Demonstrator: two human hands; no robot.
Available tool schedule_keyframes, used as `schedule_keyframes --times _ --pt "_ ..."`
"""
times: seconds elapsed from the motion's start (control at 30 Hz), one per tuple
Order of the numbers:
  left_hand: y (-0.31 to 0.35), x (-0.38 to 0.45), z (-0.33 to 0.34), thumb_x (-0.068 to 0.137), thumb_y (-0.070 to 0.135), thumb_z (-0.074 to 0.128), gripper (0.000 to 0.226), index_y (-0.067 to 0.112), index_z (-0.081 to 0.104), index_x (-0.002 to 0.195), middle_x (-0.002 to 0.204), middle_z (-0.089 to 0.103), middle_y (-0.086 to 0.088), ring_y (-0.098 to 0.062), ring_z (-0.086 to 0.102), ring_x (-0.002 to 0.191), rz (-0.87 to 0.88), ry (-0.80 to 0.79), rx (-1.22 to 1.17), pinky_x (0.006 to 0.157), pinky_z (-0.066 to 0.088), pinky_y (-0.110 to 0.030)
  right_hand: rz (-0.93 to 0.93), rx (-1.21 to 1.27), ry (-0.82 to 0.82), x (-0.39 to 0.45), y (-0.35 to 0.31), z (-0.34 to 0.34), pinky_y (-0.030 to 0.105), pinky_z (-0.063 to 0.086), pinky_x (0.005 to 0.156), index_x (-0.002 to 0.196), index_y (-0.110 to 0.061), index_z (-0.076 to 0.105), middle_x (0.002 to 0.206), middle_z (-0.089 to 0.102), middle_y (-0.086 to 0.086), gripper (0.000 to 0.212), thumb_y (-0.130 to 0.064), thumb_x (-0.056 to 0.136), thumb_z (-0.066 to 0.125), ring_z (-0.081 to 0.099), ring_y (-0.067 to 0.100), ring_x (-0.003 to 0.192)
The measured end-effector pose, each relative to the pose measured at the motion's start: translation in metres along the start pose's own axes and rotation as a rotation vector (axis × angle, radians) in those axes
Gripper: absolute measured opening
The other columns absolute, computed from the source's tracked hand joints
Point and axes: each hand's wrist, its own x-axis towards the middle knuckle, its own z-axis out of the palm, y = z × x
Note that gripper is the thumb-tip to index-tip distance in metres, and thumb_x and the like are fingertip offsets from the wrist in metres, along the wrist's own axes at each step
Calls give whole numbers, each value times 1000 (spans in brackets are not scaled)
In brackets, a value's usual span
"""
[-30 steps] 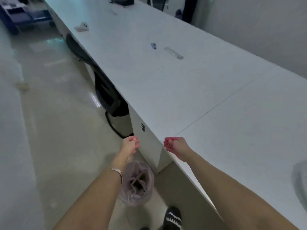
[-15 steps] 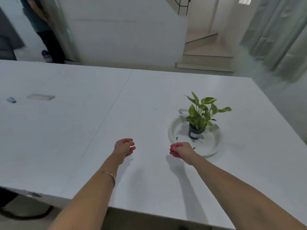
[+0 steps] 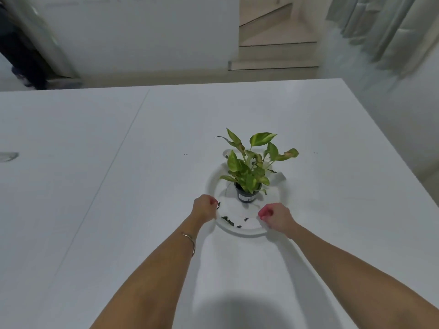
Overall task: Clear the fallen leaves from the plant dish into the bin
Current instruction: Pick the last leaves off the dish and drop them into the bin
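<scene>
A white round plant dish [image 3: 240, 232] lies on the white table [image 3: 114, 191]. In it stands a small black pot [image 3: 247, 196] with a green leafy plant [image 3: 249, 162]. Several dark fallen leaves [image 3: 228, 220] lie in the near part of the dish. My left hand [image 3: 203, 209] is at the dish's left rim with curled fingers, and a dark leaf piece [image 3: 218, 205] shows at its fingertips. My right hand [image 3: 275, 216] rests at the near right rim, fingers curled in, with nothing seen in it. The bin is out of view.
The table's far edge runs across the view behind the plant, and its right edge slants down at the right. Steps [image 3: 275, 53] and a curtain [image 3: 384, 27] lie beyond. A person's dark legs [image 3: 26, 67] stand at the far left. A small flat object [image 3: 8, 156] lies at the left edge.
My view swung from the bin on the floor to the table and plant. Both hands moved forward to the dish's rim and their fingers curled in.
</scene>
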Motion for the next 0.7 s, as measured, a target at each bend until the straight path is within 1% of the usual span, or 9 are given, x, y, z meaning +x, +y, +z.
schedule_keyframes --times 0.1,0.17,0.27,0.33,0.37,0.43,0.5,0.6,0.7 --pt "3 22 13 84 4 47 20 10 66 80 98 69 -8 -29 63 99 67 -60 291 89 51 -36 -48 -89 -18 9 -4 13 16 44 82 93 -5 75 96 73 9 29 2 84 48 65 21 91" --pt "3 36 20 84 20 51 16 14 64 92 106 64 -5 -25 58 106 105 -130 509 100 37 -41 -50 -121 -38 17 -5 22 17 43 77 95 -2 73 94 69 12 31 6 81 47 67 28 95" --pt "-1 54 31 69 62 58 63 14 57 110 111 55 -5 -24 53 110 181 -214 765 107 20 -52 -75 -187 -90 27 -7 36 21 46 72 97 -1 71 86 62 7 27 8 77 54 68 30 89" --pt "-2 59 38 54 78 59 91 13 51 118 114 55 -5 -26 53 111 222 -199 874 107 18 -55 -103 -246 -120 32 -9 41 22 45 71 97 -5 70 84 65 7 23 3 77 63 66 24 80" --pt "-3 62 41 51 81 59 96 13 51 118 113 57 -5 -27 55 110 239 -185 919 107 16 -55 -112 -264 -131 37 -9 43 23 45 69 96 -7 69 80 65 5 22 0 76 67 63 20 74" --pt "-1 64 46 54 80 60 89 13 54 112 105 62 -4 -26 60 103 276 -154 954 111 11 -54 -134 -288 -132 42 -6 44 24 44 67 94 -10 68 74 61 1 21 -3 74 70 56 16 69" --pt "1 66 46 61 71 64 72 14 59 105 98 66 -2 -23 63 96 296 -163 943 115 7 -52 -178 -314 -123 44 -2 44 25 44 67 92 -12 69 74 58 -2 19 -6 74 71 54 15 70" --pt "2 64 46 71 53 69 50 15 63 102 101 69 -2 -21 61 103 304 -249 848 118 5 -48 -241 -393 -133 44 2 45 28 47 73 92 -12 71 83 60 3 14 -13 78 70 59 20 79" --pt "5 60 47 79 33 69 25 16 65 96 107 69 -2 -22 59 109 306 -311 766 119 7 -46 -250 -440 -137 44 4 49 28 47 74 88 -11 72 94 66 8 10 -10 82 64 62 23 86"
